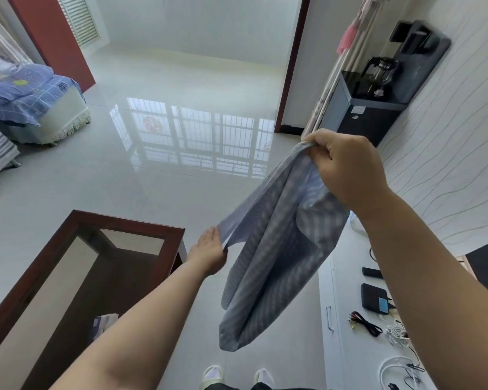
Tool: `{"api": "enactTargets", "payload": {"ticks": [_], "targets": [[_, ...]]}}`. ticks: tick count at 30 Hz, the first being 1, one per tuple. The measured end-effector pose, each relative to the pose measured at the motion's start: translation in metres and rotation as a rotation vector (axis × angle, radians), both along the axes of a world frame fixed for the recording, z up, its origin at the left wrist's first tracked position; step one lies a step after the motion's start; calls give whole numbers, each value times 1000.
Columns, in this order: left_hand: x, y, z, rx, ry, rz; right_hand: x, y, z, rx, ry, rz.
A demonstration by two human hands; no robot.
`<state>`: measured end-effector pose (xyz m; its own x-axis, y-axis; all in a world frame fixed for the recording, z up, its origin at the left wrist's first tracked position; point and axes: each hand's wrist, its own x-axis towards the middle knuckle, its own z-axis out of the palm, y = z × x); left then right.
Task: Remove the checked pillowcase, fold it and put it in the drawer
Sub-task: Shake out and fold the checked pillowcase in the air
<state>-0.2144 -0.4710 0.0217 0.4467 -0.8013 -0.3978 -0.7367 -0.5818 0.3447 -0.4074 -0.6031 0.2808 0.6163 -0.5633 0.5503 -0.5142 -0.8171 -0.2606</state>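
**Pillowcase held up in both hands**

Left hand (209, 250) lower, fingers mostly straight, thumb side pinching pillowcase (271, 249) edge. Right hand (347, 167) clenched on top corner, higher and farther. Cloth hangs below that grip, over floor (124, 178), beside glass table (119, 266).

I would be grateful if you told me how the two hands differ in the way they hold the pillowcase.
The right hand is raised, its fingers curled round a bunched top corner of the pillowcase; the left hand is lower, fingers nearly straight, holding a side edge. The right hand carries the hanging cloth; the left hand draws the edge outward. Both touch the same pillowcase.
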Motion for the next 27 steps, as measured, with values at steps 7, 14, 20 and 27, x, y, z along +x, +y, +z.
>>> {"api": "enactTargets", "payload": {"ticks": [7, 14, 20, 27], "targets": [[48, 21, 17, -314, -168, -113, -27, -15, -16, 113, 3, -90], [-39, 16, 11, -269, -83, -196, -13, 0, -13, 121, 15, -11], [-41, -26, 29, -378, -31, -184, -17, 8, 2, 59, -2, 77], [3, -18, 39, -350, -82, 18, -38, -15, 0, 73, 66, -91]]}}
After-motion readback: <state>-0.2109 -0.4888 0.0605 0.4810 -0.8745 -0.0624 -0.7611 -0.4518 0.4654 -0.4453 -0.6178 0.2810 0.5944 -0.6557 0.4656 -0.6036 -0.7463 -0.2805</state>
